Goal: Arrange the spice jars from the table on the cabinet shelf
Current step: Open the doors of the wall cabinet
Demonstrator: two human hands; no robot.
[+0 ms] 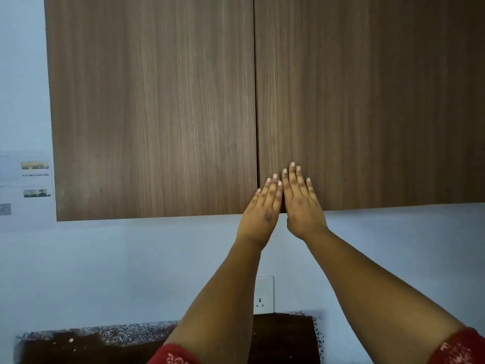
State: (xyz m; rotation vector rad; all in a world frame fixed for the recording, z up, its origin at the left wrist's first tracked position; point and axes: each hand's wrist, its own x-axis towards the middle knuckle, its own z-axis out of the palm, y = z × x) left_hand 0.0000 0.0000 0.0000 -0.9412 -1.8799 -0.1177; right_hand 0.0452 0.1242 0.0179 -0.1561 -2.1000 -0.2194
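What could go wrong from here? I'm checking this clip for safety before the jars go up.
1. Both hands, left hand and right hand, lie flat against the closed cabinet doors near the centre seam; no handle shows, so fingertips might slip or get nipped prying a door open.
2. The doors hang at head height; one swinging out could hit the person.
3. No spice jars are in view, so shelf room cannot be judged.

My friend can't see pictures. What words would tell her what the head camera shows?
Two bare hands, the left hand and the right hand, lie flat with straight fingers against the closed wooden cabinet doors, near the seam at the bottom edge. Below are a pale wall, a wall socket and a speckled counter edge. No spice jars are in view.
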